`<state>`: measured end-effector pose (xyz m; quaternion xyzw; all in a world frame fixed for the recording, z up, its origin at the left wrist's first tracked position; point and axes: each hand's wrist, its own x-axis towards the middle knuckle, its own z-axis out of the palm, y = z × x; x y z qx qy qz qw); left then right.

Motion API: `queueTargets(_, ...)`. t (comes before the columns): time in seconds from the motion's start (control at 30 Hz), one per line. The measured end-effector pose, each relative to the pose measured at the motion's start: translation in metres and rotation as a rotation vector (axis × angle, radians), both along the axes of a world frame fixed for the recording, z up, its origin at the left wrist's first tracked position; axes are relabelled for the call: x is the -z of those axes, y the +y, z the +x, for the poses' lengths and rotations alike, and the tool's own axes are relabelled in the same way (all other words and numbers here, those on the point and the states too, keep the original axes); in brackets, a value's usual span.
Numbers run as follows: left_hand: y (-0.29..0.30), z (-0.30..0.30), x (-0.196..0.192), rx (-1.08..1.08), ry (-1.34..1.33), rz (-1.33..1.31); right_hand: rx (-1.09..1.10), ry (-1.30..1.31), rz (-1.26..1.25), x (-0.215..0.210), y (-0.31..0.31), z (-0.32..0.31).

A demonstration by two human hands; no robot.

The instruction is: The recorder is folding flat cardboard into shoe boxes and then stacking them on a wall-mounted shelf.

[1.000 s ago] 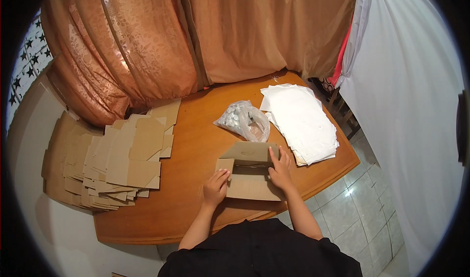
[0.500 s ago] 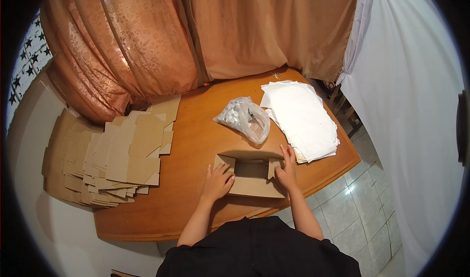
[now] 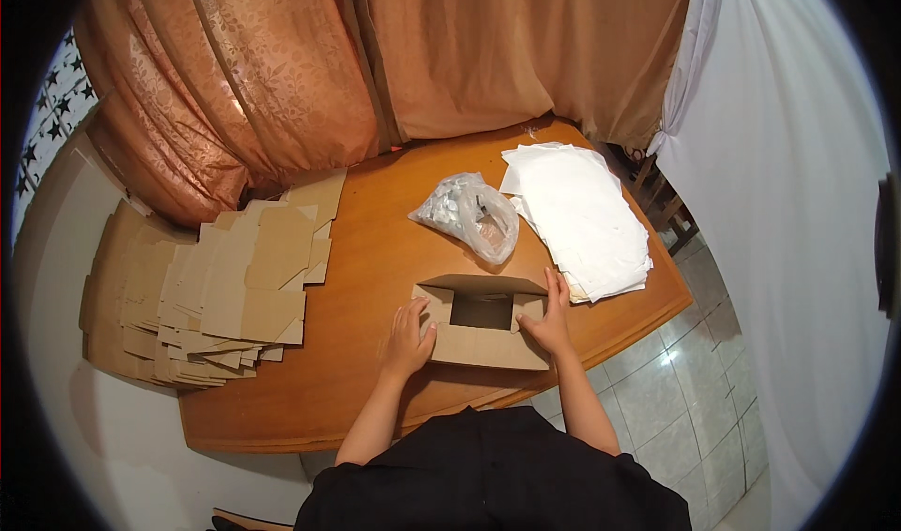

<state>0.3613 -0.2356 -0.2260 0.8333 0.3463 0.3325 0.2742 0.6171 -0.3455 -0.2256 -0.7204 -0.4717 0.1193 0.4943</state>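
Note:
A small brown cardboard box [image 3: 488, 348] stands before me near the table's front edge, its top open and its inside dark. At its left end is my left hand [image 3: 407, 340], thumb by the flap and fingers along the outer side. My right hand [image 3: 553, 322] grips the right end, with the thumb over the inner edge and the fingers outside. The long far flap rises along the back of the box, and the short end flaps lie beside my thumbs. The box's bottom is in shadow.
Flat cardboard pieces [image 3: 211, 292] lie in overlapping stacks at the table's left. Beyond the box sits a clear plastic bag [image 3: 469, 216] with small items I cannot make out. White paper sheets [image 3: 582, 221] are piled at the right of the wooden table [image 3: 366, 277].
My left hand has shifted left from the box's top edge to its outer end. The far flap now shows more clearly. My right hand stays at the right end.

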Motion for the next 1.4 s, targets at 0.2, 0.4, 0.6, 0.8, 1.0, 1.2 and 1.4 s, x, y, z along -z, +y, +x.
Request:
queueTargets(0.2, -0.003, 0.006, 0.006, -0.094, 0.062, 0.159, 0.057, -0.156, -0.25, -0.007, 0.003, -0.007)
queueTargets(0.4, 0.003, 0.006, 0.005, -0.067, -0.142, -0.114, -0.018, -0.165, -0.086, 0.02, -0.001, 0.012)
queueTargets(0.6, 0.006, 0.011, -0.002, -0.083, 0.152, 0.004, -0.051, -0.046, -0.135, 0.015, -0.001, 0.006)
queueTargets(0.8, -0.003, 0.024, -0.013, -0.315, 0.456, 0.002, 0.022, -0.316, -0.356, -0.003, 0.001, -0.007)
queueTargets(1.0, 0.009, 0.013, 0.002, -0.271, -0.02, -0.474, 0.142, 0.167, 0.033, 0.019, 0.0, 0.007)
queueTargets(1.2, 0.041, -0.02, 0.018, -0.142, 0.027, -0.899, -0.003, 0.663, -0.473, 0.053, -0.025, 0.038)
queueTargets(1.4, 0.027, -0.006, -0.017, -0.278, 0.321, -0.578, -0.013, 0.702, -0.58, 0.014, -0.019, 0.024)
